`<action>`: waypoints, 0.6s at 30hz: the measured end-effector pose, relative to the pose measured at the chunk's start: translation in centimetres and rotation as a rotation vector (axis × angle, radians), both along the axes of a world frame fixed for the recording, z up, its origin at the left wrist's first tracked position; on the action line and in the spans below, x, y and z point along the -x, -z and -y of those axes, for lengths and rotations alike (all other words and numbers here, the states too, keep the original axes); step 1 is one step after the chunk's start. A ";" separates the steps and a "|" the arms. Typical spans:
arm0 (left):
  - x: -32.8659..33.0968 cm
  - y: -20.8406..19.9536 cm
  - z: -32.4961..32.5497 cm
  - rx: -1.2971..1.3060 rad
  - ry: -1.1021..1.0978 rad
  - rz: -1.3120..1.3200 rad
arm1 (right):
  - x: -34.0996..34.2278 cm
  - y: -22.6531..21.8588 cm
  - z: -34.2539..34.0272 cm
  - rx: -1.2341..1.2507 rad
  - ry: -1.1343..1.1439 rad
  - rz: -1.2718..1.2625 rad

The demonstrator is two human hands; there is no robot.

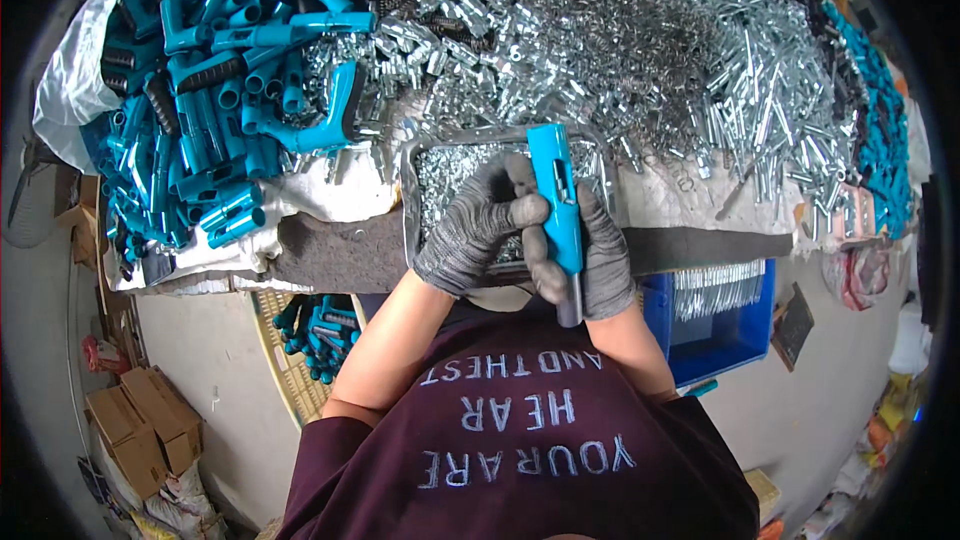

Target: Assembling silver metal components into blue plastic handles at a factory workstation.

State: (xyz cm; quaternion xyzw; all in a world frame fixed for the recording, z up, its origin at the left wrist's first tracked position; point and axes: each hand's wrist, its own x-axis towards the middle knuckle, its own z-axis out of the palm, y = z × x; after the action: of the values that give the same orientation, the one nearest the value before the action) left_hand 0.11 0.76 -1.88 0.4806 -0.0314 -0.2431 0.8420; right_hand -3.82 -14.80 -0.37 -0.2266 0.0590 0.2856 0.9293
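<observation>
A teal gun-shaped tool body (561,225), with a slot in its side and a dark cylindrical end pointing toward me, is held in front of my chest. My left hand (478,222), in a grey knit glove, closes on its left side with thumb and fingers. Along its other side my right hand (606,255), gloved alike, is wrapped around it, with fingertips showing on the left. Beneath both hands sits a metal tray (411,202) of small shiny parts, partly hidden by them.
Teal tool bodies (215,125) with black grips are heaped at the left. Silvery metal parts (470,70), springs (630,30) and long pins (770,110) cover the table's back and right. Below the edge stand a blue bin (715,350) and a yellow basket (285,365).
</observation>
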 end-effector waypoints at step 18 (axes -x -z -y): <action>3.1 -0.2 4.1 -0.356 0.206 0.349 | -0.9 -0.8 2.2 0.399 0.605 0.208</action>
State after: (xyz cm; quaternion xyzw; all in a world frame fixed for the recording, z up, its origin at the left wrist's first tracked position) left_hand -3.02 -3.36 -1.64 0.6501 -0.1818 -0.2427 0.6968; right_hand -2.90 -16.95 0.40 -0.4032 0.0829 -0.0434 0.9103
